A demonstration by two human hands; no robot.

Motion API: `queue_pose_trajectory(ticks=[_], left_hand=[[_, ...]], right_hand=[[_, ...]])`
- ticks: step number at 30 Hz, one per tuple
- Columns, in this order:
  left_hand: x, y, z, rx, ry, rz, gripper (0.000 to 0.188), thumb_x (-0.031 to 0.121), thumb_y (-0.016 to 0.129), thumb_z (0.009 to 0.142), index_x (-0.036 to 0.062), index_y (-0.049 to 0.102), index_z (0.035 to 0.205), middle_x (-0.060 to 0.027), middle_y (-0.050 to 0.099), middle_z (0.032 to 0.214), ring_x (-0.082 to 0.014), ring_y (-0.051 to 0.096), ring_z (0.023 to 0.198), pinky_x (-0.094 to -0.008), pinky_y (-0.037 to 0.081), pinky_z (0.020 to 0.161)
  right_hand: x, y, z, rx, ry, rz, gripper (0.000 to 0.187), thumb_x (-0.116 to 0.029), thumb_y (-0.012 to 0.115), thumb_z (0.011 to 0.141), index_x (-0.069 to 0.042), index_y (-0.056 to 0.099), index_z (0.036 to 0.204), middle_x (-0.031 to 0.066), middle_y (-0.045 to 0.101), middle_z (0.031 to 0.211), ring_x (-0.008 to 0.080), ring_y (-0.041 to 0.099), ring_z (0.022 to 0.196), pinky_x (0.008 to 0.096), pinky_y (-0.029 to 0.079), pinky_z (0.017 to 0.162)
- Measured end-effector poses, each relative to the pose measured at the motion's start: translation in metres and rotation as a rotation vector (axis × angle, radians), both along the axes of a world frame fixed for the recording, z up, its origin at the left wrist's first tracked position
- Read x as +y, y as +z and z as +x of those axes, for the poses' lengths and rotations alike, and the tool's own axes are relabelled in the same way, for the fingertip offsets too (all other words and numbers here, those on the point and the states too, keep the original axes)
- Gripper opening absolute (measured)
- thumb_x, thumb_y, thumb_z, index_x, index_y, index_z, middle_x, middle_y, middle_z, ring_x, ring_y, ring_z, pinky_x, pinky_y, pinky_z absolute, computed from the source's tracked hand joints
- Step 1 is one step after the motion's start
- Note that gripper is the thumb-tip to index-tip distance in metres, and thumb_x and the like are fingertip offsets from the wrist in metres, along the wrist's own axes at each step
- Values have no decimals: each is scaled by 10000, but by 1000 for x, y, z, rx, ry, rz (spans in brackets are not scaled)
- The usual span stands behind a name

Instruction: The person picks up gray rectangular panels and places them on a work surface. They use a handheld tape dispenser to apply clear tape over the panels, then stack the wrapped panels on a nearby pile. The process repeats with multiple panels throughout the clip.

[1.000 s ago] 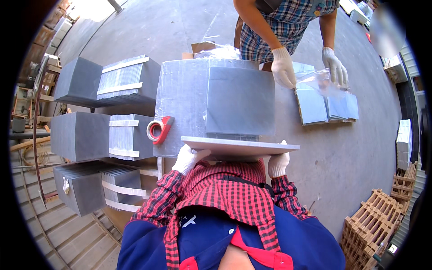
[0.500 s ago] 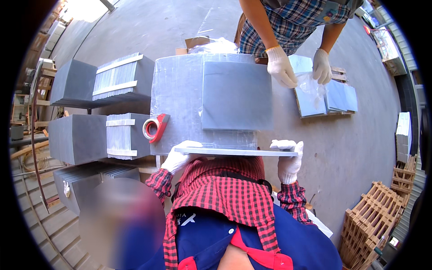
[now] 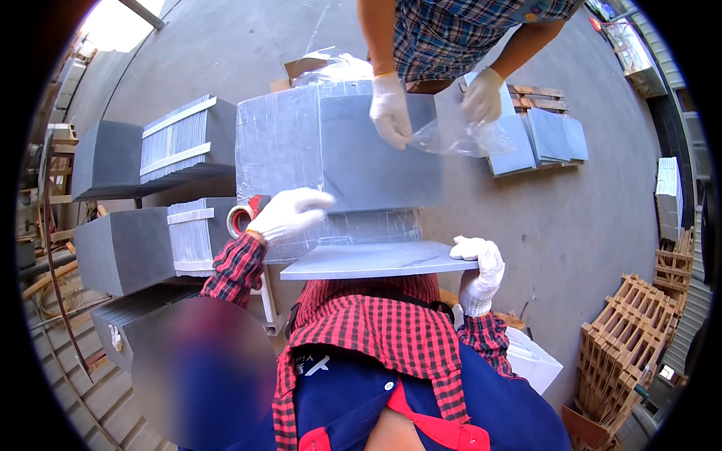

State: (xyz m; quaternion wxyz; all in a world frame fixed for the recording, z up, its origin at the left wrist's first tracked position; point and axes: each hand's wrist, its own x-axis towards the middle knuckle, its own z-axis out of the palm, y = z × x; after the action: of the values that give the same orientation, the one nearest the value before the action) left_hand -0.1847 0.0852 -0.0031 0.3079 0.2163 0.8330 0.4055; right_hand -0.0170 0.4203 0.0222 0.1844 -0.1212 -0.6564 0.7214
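My right hand (image 3: 480, 272), in a white glove, grips the right edge of a grey stone tile (image 3: 376, 260) at the near side of the work surface. The tile is tilted so that its upper face shows. My left hand (image 3: 292, 214), also gloved, is off the tile, with fingers stretched out and nothing in them. It hovers over the plastic-wrapped work surface (image 3: 278, 143), beside a red tape dispenser (image 3: 239, 219) that it partly covers. Farther off, a second grey tile (image 3: 376, 169) lies flat on that surface.
Opposite me, a co-worker's gloved hands (image 3: 390, 113) hold a clear plastic bag (image 3: 459, 139) over the flat tile's right side. Strapped stacks of tiles (image 3: 177, 139) stand at left. More tiles (image 3: 556, 135) rest on a pallet at right. Wooden pallets (image 3: 628, 338) pile up near right.
My left hand has let go of the tile and moved up beside the tape dispenser. The tile now tilts, showing its face. The co-worker's hands and bag have moved left over the flat tile.
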Motion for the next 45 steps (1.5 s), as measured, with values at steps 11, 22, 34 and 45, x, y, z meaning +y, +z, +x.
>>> queue_pose_trajectory(ticks=[11, 22, 34, 45], left_hand=[[177, -8, -63, 467, -295, -106, 718, 211, 714, 799, 125, 429, 1452, -168, 404, 1506, -378, 597, 1161, -444, 510, 969], [234, -84, -99, 941, -311, -249, 554, 95, 701, 715, 132, 544, 1245, -93, 498, 1271, -282, 503, 1130, -418, 430, 886], [277, -123, -111, 1030, -421, -482, 146, 116, 628, 780, 113, 693, 911, -35, 641, 757, -261, 603, 968, -436, 379, 1001], [216, -120, -73, 966, -446, -133, 49, 128, 625, 805, 138, 666, 831, -46, 634, 824, -242, 628, 879, -382, 441, 919]], right_hand=[[-1, 1, 0, -32, -37, -4, 296, -252, 488, 966, -42, 571, 775, 123, 645, 744, 252, 632, 742, 483, 463, 943], [-5, 0, 1, -6, -74, 20, 284, -212, 465, 949, -30, 560, 752, 132, 659, 743, 245, 633, 738, 478, 467, 950], [-6, -4, -2, 34, -70, 17, 271, -208, 441, 932, -33, 543, 751, 134, 648, 726, 253, 621, 732, 480, 467, 951], [-7, -1, -3, 16, -88, 64, 264, -193, 444, 939, -41, 549, 750, 118, 645, 721, 246, 624, 707, 493, 470, 941]])
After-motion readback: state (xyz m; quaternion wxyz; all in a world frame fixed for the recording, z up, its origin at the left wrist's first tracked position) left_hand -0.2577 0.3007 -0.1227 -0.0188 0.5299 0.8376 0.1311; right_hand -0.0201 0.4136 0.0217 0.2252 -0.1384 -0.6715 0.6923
